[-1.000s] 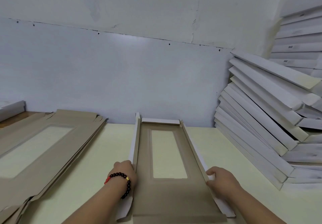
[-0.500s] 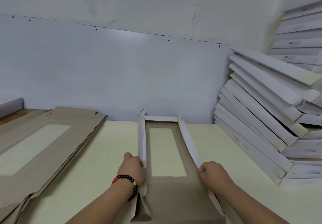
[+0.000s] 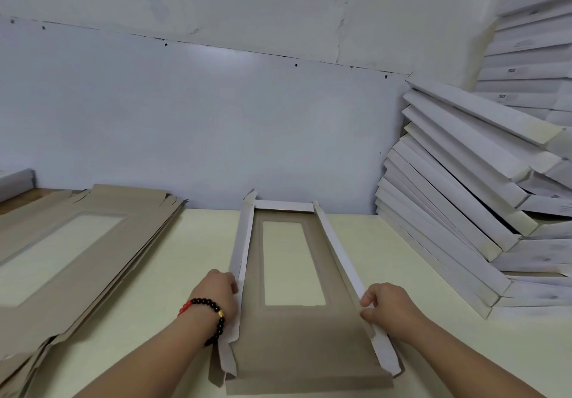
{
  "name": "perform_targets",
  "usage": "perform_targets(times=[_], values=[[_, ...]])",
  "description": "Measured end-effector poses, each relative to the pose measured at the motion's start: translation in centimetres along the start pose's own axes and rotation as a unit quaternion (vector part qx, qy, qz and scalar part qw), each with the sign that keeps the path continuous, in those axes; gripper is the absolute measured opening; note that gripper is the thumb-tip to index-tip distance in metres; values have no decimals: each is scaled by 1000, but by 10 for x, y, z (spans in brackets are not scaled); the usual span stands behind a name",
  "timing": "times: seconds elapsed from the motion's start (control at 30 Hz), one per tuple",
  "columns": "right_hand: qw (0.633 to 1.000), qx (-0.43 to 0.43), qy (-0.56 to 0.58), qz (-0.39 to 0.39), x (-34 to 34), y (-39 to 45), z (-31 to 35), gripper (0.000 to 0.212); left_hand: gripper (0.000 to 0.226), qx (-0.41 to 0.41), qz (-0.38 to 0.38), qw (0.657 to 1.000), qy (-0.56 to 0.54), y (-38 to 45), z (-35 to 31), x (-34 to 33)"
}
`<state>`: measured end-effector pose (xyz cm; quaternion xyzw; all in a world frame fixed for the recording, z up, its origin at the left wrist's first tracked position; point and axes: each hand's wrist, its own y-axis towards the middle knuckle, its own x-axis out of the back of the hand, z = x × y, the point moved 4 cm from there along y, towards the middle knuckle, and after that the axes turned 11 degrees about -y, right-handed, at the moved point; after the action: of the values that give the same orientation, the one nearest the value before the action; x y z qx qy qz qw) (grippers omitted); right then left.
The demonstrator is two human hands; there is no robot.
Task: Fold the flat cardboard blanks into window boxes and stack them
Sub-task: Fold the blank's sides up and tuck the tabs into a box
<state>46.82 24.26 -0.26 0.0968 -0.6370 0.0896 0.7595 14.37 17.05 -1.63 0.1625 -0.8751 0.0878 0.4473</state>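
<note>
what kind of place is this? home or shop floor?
Likely a small packing or box-assembly workroom, not a home: a pile of flat blanks lies on the table, finished white boxes are stacked against a bare wall, and another blank is being folded.

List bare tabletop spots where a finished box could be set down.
Bare strip between the flat blank pile and the box being folded, though the left hand sits in it. Narrower wedge between that box and the leaning stack of finished boxes, partly taken by the right hand. Far left and right edges are crowded.
</note>
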Motion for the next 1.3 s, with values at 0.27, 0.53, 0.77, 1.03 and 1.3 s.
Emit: perform_targets(times=[0.27, 0.53, 0.77, 1.03, 1.3], values=[[993, 89, -74, 3, 6, -8, 11, 41, 24, -74, -7, 997, 27, -10, -12, -1], [988, 135, 3, 73, 14, -20, -1, 46, 29, -77, 82, 993, 21, -15, -5, 4], [960, 200, -33, 194, 13, -42, -6, 50, 41, -88, 204, 971, -87, -27, 8, 20], [946, 242, -44, 212, 19, -45, -1, 17, 36, 120, 360, 830, -409, -59, 7, 6], [927, 299, -124, 187, 22, -56, 5, 18, 33, 152, 328, 799, -481, -73, 14, 0]])
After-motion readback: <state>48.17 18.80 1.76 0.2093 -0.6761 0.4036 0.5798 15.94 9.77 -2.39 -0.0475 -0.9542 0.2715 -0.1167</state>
